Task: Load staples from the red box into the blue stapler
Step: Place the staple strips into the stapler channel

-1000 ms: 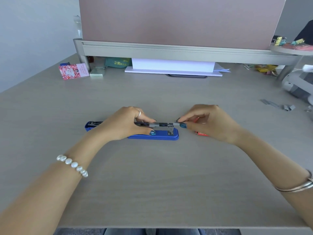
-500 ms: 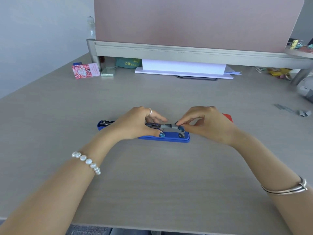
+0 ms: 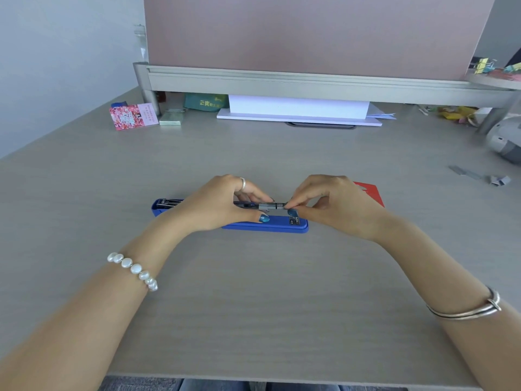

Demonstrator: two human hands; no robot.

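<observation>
The blue stapler [image 3: 265, 225] lies flat and folded open in the middle of the desk, its metal staple channel facing up. My left hand [image 3: 217, 206] grips the channel from above at its middle. My right hand [image 3: 335, 206] pinches a thin strip of staples [image 3: 275, 205] at the channel's right end, thumb and forefinger closed on it. Behind my right hand lies the red box [image 3: 370, 190], mostly hidden by the hand.
Loose staple strips [image 3: 479, 176] lie at the right. A pink patterned card [image 3: 132, 116], a small green pack [image 3: 170, 119] and a white paper stack [image 3: 298, 110] sit at the back under a grey shelf [image 3: 310, 83]. A grey device [image 3: 504, 139] is at the far right.
My right hand has slid left along the channel with the staple strip. The left hand keeps its hold on the stapler. The camera has shifted slightly.
</observation>
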